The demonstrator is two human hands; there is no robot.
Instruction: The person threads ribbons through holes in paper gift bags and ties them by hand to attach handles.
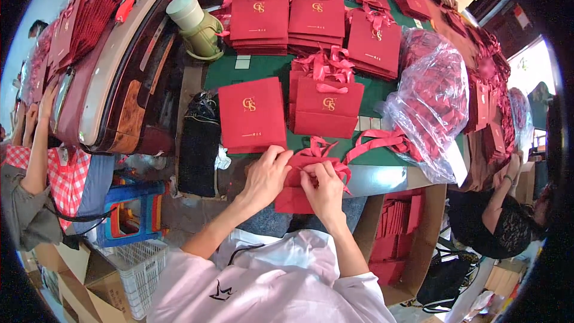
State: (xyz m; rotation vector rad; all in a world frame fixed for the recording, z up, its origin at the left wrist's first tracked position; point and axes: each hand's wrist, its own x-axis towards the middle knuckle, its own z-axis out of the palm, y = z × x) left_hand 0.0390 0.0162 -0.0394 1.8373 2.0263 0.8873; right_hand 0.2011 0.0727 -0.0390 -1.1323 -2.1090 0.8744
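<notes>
Close to my body, a small red paper gift bag (292,201) lies at the table's near edge. My left hand (267,174) is closed on its upper left edge, thumb and fingers pinched. My right hand (323,188) pinches at the bag's top, close to the red ribbon (318,147) that loops up behind it. What exactly the right fingertips hold is too small to make out. Just beyond my left hand lies a neat stack of flat red bags (252,113). Right of that stack is a pile of bags with ribbon handles (328,107).
More stacked red bags (258,21) cover the green table's (242,72) far side. A clear plastic bag of red ribbons (433,93) stands at right. Below the table edge is a carton of red bags (427,245). A blue stool (133,209) stands left; co-workers sit on both sides.
</notes>
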